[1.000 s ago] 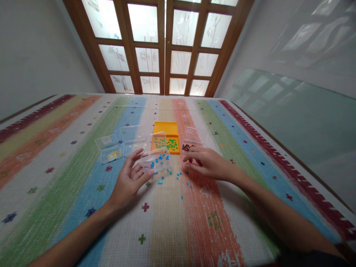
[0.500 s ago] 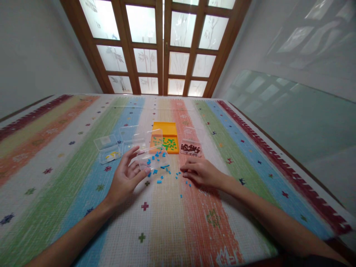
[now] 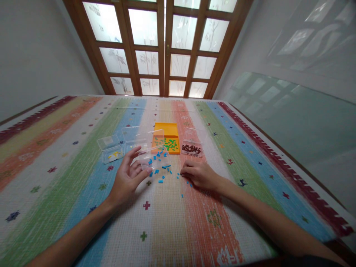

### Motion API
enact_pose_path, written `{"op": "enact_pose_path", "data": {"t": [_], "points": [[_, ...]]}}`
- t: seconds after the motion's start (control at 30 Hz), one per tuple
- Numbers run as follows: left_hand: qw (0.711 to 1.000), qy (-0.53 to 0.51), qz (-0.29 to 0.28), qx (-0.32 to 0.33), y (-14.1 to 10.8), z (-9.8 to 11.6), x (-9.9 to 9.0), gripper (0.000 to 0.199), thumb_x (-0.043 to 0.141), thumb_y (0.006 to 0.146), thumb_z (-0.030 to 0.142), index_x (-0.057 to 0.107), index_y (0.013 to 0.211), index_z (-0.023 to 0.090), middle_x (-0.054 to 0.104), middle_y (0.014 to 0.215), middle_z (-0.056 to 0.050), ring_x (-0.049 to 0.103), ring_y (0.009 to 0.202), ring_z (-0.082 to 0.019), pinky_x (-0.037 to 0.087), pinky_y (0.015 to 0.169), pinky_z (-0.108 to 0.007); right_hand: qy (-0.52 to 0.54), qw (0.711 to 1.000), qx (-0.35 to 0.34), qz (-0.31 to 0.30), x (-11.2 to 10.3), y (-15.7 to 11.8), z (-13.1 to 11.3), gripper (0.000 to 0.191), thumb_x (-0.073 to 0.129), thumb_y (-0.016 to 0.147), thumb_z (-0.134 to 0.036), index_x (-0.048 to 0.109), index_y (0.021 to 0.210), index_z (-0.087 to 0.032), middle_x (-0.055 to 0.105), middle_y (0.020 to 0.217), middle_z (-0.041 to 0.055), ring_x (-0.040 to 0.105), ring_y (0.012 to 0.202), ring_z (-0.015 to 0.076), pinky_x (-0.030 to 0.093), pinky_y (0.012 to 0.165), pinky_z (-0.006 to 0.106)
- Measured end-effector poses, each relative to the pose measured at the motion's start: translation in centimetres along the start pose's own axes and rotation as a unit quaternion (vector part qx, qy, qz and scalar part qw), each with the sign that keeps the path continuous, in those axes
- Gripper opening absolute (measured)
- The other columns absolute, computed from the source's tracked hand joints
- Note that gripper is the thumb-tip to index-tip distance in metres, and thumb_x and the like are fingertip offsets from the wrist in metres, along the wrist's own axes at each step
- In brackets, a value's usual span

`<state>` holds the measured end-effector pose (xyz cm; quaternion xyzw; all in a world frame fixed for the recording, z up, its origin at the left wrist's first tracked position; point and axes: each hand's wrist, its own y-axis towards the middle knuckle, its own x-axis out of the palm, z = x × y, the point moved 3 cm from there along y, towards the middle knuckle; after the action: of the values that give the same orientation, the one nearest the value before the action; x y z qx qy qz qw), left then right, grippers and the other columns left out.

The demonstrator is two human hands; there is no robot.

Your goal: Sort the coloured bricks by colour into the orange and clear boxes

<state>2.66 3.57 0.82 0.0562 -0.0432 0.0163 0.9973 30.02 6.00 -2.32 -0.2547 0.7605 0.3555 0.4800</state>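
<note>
My left hand (image 3: 125,180) grips a clear plastic box (image 3: 145,158) by its near left side, thumb in front and fingers behind. The box is tilted, and small blue toy bricks (image 3: 160,181) show through it and lie scattered to its right on the tablecloth. My right hand (image 3: 199,175) rests low over the cloth, thumb and fingertips pinched together among the loose blue bricks. Whatever is between those fingertips is hidden. One blue brick (image 3: 182,195) lies apart, nearer to me.
Beyond my hands stands an open orange case (image 3: 166,129) with green bricks (image 3: 168,144). An open clear box with dark brown bricks (image 3: 191,148) is to its right. On the left, another open clear box (image 3: 109,142) holds yellow and white pieces. A striped tablecloth (image 3: 128,237) covers the table.
The view has shifted slightly. My right fingertips have closed in at the small blue bricks beside them. My left hand keeps its grip on the clear box.
</note>
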Motion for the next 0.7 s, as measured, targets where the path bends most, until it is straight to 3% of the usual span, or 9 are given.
{"op": "enact_pose_path", "data": {"t": [0.13,0.43,0.7], "points": [[1.0,0.0,-0.007,-0.002,-0.1,0.1,0.2,0.07,0.089,0.076,0.032,0.055,0.137,0.031,0.057,0.14,-0.008,0.072,0.11,-0.023,0.063,0.095,-0.042,-0.009,0.999,-0.025,0.025,-0.8,0.5,-0.5,0.015,0.059,0.096,-0.01,0.073,0.097,-0.016,0.07,0.09,0.0076,0.06,0.074,0.0174,0.04,0.064,0.028],[1.0,-0.002,-0.024,-0.007,-0.6,0.1,0.6,0.071,0.088,0.078,0.034,0.052,0.139,0.03,0.056,0.143,-0.009,0.072,0.11,-0.022,0.062,0.099,-0.041,0.054,0.991,-0.07,0.102,-5.1,4.5,-2.7,0.017,0.051,0.106,-0.016,0.067,0.102,-0.017,0.069,0.095,0.0082,0.064,0.086,0.0173,0.049,0.074,0.028],[1.0,0.008,-0.028,-0.002,-0.8,-0.4,0.7,0.071,0.086,0.078,0.034,0.053,0.14,0.029,0.057,0.143,-0.01,0.072,0.107,-0.02,0.062,0.098,-0.039,0.043,0.995,-0.063,0.057,-3.7,7.6,-3.2,0.012,0.059,0.103,-0.017,0.071,0.103,-0.017,0.07,0.097,0.0076,0.064,0.083,0.0161,0.045,0.07,0.026]]}}
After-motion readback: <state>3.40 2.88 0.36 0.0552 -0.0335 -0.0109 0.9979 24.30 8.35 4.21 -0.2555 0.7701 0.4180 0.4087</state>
